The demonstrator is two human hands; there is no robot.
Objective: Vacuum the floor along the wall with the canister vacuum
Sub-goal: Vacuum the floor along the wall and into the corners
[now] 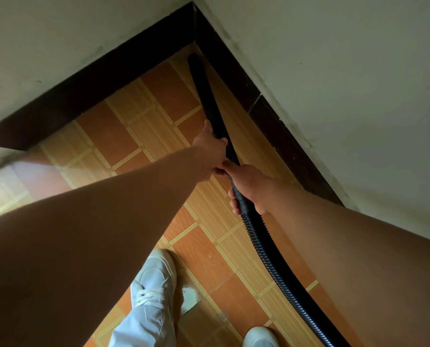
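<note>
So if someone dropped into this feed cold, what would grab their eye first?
Two bare arms fill the frame, the left hand and right hand gripping a black vacuum wand at centre. Its tip points into the corner where the dark baseboard meets the orange tiled floor. Below, the ribbed hose trails toward the bottom right, beside a white shoe.

The wand (208,101) was of smooth black plastic with a matt finish. The hose (270,255) was also black plastic, ribbed, with a little shine on the ridges. The floor (168,92) was of orange tiles with a soft sheen and finely lined yellow bands. The skirting (108,73) looked like dark glossy tile. The wall (334,71) was matt painted plaster, scuffed in places. The shoe (156,279) was white, with cloth laces.
</note>
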